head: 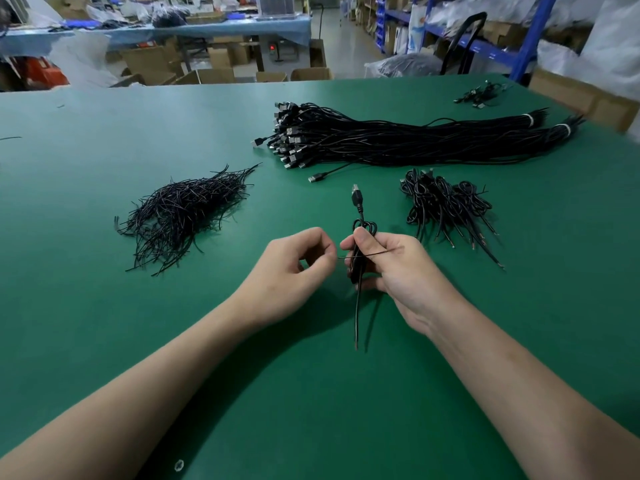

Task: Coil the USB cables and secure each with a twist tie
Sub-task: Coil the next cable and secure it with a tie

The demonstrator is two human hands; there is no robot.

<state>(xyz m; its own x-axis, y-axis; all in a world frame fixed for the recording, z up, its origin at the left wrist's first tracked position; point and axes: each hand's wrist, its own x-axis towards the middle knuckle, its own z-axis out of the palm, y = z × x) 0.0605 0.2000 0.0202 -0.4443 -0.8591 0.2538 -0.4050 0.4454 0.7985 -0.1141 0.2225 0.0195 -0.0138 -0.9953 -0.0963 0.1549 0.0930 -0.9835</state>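
A warehouse room with cardboard boxes and blue shelving is seen behind a wide green desk. On the left of the desk a loose pile of black twist ties is spread. Nearer the middle, the left hand is held just above the desk with its fingers curled, and the end of a single twist tie is pinched at its fingertips. That tie is laid crosswise over the coiled USB cable, which is gripped upright in the right hand; the plug is pointed away from the person and a loose tail is left hanging toward the desk. Beyond the hands a long bundle of uncoiled cables is laid. To the right a small heap of coiled cables is gathered.
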